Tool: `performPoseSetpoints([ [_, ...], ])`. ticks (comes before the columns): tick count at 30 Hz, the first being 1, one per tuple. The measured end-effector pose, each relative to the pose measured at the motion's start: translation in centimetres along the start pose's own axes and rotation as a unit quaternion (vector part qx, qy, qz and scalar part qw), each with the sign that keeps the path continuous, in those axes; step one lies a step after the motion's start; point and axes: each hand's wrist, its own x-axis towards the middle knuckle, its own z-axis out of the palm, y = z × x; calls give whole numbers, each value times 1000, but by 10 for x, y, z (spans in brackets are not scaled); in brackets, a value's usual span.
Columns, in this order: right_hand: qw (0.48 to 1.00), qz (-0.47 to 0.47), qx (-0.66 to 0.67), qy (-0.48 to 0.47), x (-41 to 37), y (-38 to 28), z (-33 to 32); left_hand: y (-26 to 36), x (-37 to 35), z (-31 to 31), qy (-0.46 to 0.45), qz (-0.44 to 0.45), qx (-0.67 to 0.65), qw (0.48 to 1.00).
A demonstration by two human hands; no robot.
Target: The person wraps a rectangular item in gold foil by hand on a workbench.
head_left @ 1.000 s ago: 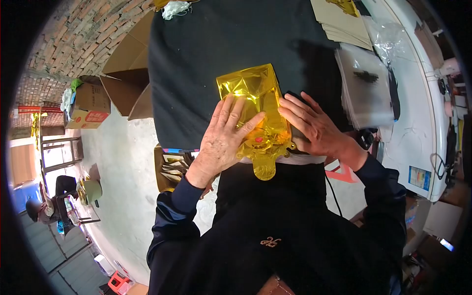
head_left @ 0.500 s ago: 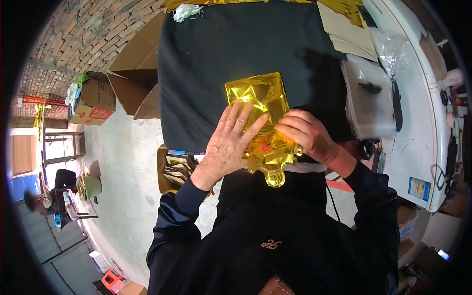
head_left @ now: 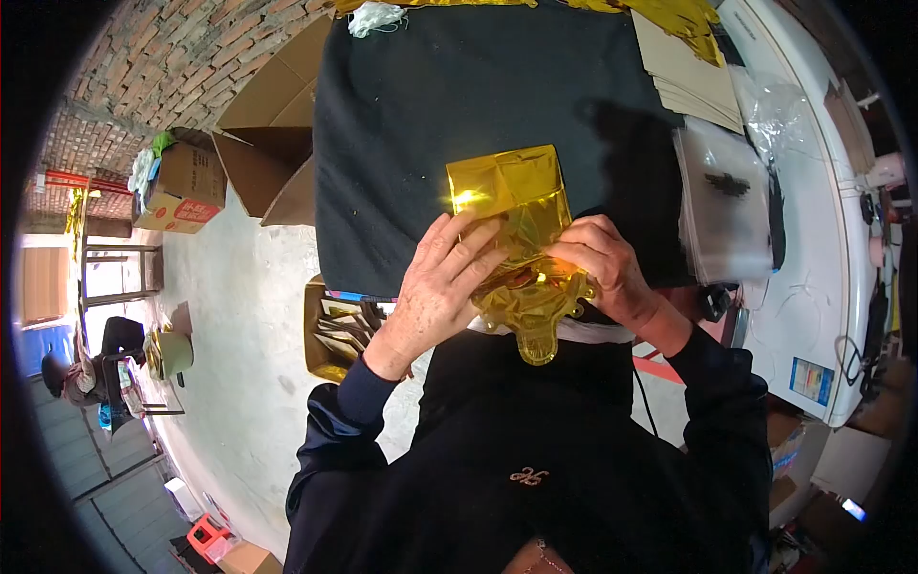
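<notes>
A shiny gold foil piece (head_left: 521, 196) lies at the front edge of the black-covered table (head_left: 478, 86). Its upper part is a flat, folded rectangle; the lower part is crumpled, with a rounded tab hanging over the edge and a small red spot near the middle. My left hand (head_left: 445, 282) rests on the foil's left side, fingers somewhat spread and bent over it. My right hand (head_left: 609, 270) pinches the foil's right side between thumb and fingers.
Stacked clear plastic bags (head_left: 725, 206) and cardboard sheets (head_left: 684, 72) lie at the table's right. White string (head_left: 376, 18) is at the back left. A box of flat packets (head_left: 330, 335) stands below the left edge. Open cartons (head_left: 268, 172) stand further left. A person (head_left: 76, 378) is far left.
My left hand's fingers have drawn closer together and bent more over the foil. The foil's lower part has shifted and creased differently. The whole view has shifted slightly.
</notes>
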Motion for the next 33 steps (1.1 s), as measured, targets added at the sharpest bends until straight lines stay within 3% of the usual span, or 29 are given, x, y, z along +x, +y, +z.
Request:
performPoseSetpoints([
  [5,1000,0,9,-4,2,1,-2,-5,-10,8,42,11,-58,997],
  [33,999,-26,5,29,-9,-1,2,-7,-2,-1,37,-22,-82,996],
])
